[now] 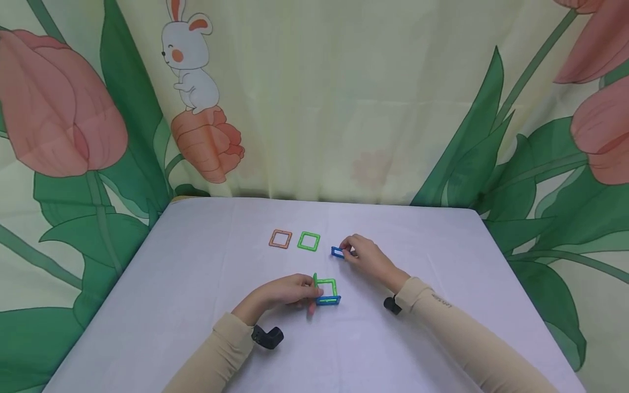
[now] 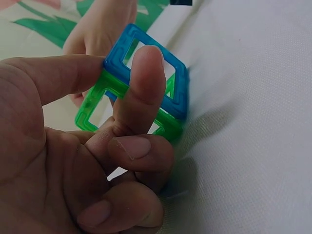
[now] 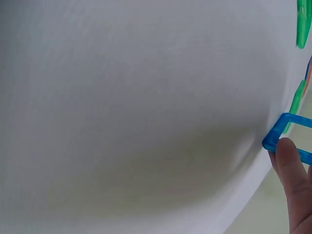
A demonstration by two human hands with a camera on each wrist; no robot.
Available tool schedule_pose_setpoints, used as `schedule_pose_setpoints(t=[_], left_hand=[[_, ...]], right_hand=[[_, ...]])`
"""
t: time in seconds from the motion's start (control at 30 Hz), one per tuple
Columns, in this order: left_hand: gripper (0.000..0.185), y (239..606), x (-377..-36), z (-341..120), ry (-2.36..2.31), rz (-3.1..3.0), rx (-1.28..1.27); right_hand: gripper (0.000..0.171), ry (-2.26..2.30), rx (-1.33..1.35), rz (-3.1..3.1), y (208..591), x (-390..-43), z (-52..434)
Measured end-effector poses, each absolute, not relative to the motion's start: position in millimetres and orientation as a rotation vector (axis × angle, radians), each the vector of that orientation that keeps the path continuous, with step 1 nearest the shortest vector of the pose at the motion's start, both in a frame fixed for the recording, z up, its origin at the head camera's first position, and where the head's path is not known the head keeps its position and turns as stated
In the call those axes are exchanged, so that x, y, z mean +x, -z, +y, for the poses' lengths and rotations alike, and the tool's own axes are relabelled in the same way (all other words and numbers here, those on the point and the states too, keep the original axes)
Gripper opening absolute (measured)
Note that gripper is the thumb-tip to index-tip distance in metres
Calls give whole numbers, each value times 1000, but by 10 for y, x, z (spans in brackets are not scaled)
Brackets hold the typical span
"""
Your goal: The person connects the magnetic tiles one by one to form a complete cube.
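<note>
My left hand (image 1: 291,290) grips a small joined piece of square magnetic tiles by its left side, low over the white cloth. That piece has a green tile (image 1: 336,287) lying flat, a green tile standing at the left and a blue tile (image 1: 328,301) standing along the near side. In the left wrist view, a finger lies across the blue tile (image 2: 182,92), with green frames (image 2: 84,108) behind it. Farther right, my right hand (image 1: 367,257) pinches a separate blue square tile (image 1: 336,251). The right wrist view shows this blue tile (image 3: 276,132) tilted up at the fingertips.
An orange square tile (image 1: 279,247) and a green square tile (image 1: 308,249) lie side by side beyond the hands. White cloth (image 1: 162,295) covers the table. A printed curtain (image 1: 314,109) hangs behind the table's far edge.
</note>
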State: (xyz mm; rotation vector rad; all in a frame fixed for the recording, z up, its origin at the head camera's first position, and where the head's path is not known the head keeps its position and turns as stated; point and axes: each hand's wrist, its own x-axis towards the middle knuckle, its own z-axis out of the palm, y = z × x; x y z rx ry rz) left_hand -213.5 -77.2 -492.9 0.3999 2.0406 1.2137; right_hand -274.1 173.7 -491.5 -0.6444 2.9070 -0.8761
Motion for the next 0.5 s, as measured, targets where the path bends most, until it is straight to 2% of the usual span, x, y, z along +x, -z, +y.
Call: schedule_pose_setpoints(t=[0.5], left_hand=[[30,4916,-2136,-789,-1222,2026,394]], right_hand=[[13,863,-803,2831,4868,-2606,1557]])
